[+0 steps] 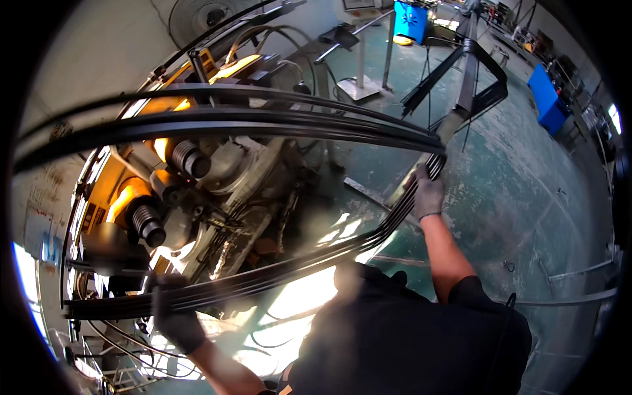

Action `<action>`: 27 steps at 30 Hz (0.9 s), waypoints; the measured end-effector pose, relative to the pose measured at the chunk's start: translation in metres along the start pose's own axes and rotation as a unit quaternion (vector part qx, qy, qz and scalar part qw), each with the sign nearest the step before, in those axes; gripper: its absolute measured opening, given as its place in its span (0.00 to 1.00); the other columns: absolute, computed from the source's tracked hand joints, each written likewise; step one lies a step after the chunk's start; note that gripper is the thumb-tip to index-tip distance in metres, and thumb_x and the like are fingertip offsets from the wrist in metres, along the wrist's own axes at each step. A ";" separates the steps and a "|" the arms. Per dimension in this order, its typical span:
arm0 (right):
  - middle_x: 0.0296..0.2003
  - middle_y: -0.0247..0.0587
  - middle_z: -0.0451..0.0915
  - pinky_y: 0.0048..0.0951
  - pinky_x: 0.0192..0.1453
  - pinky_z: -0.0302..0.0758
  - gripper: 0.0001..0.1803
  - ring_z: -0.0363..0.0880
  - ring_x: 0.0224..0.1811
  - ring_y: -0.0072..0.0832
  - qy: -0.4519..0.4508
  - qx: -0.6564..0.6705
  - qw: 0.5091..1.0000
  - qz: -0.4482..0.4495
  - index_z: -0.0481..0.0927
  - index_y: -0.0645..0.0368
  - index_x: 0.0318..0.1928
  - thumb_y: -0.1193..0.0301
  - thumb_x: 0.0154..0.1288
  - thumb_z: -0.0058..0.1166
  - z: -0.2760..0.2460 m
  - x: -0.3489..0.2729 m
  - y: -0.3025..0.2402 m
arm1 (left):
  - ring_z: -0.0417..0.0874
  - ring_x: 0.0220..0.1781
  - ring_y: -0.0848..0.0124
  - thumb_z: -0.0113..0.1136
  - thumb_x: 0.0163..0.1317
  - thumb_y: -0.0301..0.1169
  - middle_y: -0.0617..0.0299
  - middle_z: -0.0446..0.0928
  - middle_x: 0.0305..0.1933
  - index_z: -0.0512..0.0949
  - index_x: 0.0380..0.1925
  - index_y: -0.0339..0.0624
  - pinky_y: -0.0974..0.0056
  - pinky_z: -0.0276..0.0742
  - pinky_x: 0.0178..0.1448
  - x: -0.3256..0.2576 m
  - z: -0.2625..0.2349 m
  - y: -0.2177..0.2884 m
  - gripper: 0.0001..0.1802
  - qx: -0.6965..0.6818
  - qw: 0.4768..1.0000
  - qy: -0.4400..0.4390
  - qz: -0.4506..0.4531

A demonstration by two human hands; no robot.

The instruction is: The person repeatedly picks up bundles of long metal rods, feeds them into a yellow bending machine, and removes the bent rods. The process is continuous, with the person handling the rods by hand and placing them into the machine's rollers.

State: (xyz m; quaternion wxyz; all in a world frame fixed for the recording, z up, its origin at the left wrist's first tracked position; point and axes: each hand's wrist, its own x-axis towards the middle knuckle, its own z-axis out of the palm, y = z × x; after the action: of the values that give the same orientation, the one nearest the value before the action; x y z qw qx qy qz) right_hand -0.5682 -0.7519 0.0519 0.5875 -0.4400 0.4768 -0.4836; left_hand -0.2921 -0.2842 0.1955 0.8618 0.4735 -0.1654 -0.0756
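- Bundle of long, dark, narrow bars (283,268), bent into a large open frame; held in front of the person, upper leg crossing the view of the orange machine (128,194), lower leg passing just before the body, floor (487,224) beneath.
- Handling, judged: probably metal, so fairly heavy and stiff overall; long legs likely to sway or spring; smooth faces may slide on one another; breakage unlikely, scuffing possible.
- Holding places, judged: one near a leg's end, one beside the sharp corner, each taking in all the bars so that none slips out.
- Left hand (178,322), gloved: grip narrow, wrapped about the lower leg near its left end; fingers blurred.
- Right hand (430,195), gloved: grip narrow, curled against the short section just below the corner; far-side fingers hidden.
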 end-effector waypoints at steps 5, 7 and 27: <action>0.23 0.32 0.77 0.28 0.26 0.72 0.15 0.75 0.20 0.21 0.113 -0.165 0.959 -0.202 0.77 0.62 0.38 0.61 0.74 0.58 -0.089 0.120 -0.091 | 0.81 0.55 0.52 0.54 0.72 0.32 0.50 0.83 0.50 0.78 0.53 0.34 0.47 0.74 0.67 -0.068 0.051 -0.187 0.16 -0.255 0.914 0.017 -0.314; 0.29 0.41 0.83 0.34 0.33 0.79 0.15 0.83 0.26 0.33 0.127 -0.296 0.915 -0.242 0.79 0.62 0.43 0.60 0.73 0.59 -0.118 0.184 -0.111 | 0.81 0.57 0.51 0.52 0.72 0.28 0.49 0.83 0.52 0.79 0.50 0.32 0.47 0.73 0.70 -0.093 0.077 -0.249 0.13 -0.272 0.856 0.092 -0.429; 0.48 0.45 0.86 0.40 0.54 0.80 0.17 0.83 0.53 0.42 0.057 -0.668 0.560 -0.487 0.85 0.54 0.50 0.63 0.73 0.45 -0.085 0.428 -0.127 | 0.85 0.35 0.64 0.66 0.61 0.24 0.53 0.81 0.39 0.75 0.53 0.32 0.61 0.85 0.41 -0.165 0.075 -0.306 0.20 0.059 0.873 0.270 -0.402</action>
State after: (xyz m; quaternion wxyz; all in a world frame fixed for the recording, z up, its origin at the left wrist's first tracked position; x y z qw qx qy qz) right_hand -0.6381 -1.1975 0.1055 -0.2281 -0.8432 0.4091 -0.2636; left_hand -0.4653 -0.4612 -0.0595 0.7389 0.5510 0.2736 -0.2748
